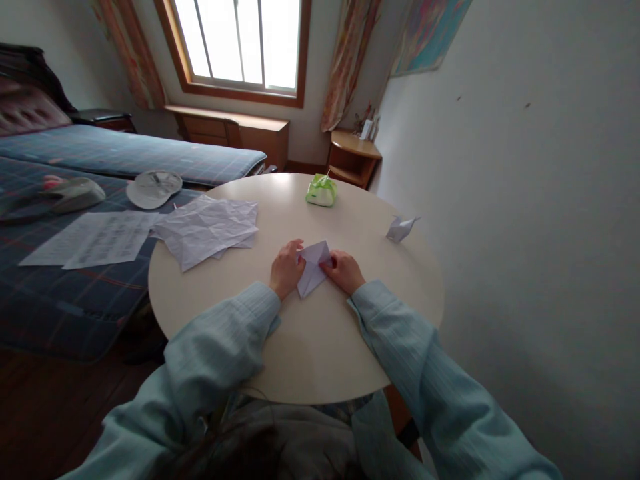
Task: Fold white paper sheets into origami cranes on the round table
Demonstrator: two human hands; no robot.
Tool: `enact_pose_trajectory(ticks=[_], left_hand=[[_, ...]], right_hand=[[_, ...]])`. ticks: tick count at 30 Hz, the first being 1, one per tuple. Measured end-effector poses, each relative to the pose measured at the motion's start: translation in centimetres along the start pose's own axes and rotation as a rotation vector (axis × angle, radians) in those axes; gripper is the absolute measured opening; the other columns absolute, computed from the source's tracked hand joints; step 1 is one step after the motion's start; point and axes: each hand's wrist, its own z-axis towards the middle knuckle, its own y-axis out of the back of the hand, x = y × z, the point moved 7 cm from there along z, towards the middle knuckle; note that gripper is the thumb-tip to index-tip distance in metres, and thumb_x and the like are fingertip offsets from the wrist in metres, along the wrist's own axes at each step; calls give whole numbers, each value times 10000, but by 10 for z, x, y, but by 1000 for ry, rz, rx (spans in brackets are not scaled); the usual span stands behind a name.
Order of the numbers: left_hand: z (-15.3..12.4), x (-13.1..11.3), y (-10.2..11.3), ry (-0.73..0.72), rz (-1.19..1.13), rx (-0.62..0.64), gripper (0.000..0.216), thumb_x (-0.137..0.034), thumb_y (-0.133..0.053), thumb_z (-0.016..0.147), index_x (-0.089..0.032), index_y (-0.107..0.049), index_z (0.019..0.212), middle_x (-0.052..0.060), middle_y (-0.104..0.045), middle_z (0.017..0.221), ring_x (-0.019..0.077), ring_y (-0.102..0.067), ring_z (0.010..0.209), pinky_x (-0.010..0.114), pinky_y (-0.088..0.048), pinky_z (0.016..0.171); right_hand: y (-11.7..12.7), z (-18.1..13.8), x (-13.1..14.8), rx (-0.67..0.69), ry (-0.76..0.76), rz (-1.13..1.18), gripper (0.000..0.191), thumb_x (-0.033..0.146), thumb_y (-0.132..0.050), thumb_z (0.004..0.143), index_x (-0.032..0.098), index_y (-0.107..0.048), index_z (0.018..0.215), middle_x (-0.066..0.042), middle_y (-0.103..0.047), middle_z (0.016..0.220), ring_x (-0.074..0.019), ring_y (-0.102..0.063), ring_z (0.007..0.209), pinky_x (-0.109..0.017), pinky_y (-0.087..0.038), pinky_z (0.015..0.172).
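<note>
A small white sheet of folded paper [314, 263] lies on the round table in front of me, creased into a pointed shape with one tip toward me. My left hand [289, 268] is at its left edge, thumb on the paper and fingers curled around the side. On the opposite edge, my right hand [344, 268] pinches the paper between thumb and fingers. To the right stands a folded paper bird [401, 229]. Creased white paper sheets [207, 223] are piled on the table's left side.
The round cream table [320, 360] is close to the white wall on the right. Near its far edge sits a green-and-white pouch [321, 191]. On the bed at left are printed sheets [107, 237], a white cap [154, 189] and another cap [77, 195].
</note>
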Motion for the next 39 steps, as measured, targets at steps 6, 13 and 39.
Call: enact_pose_trajectory(ticks=[6, 13, 39], left_hand=[[0, 3, -4, 28, -26, 54, 361, -65, -486, 684, -158, -469, 1033, 71, -602, 905, 178, -573, 844, 309, -456, 777], [1, 12, -3, 107, -47, 29, 392, -105, -570, 660, -154, -466, 1035, 78, -598, 931, 183, -574, 856, 304, -456, 756], [-5, 1, -9, 96, 84, 202, 551, -251, -618, 663, -196, -372, 1153, 2, -595, 739, 156, -580, 652, 237, -400, 569]], right_hand=[[2, -2, -8, -43, -124, 79, 189, 275, -548, 713, 161, -501, 856, -3, -565, 690, -120, -495, 606, -209, -316, 552], [3, -2, -12, -60, -152, 76, 153, 237, -517, 729, 173, -492, 865, -4, -570, 700, -128, -507, 620, -215, -321, 565], [9, -3, -20, -114, -252, -50, 108, 251, -481, 756, 181, -484, 838, -53, -599, 753, -167, -526, 678, -246, -316, 565]])
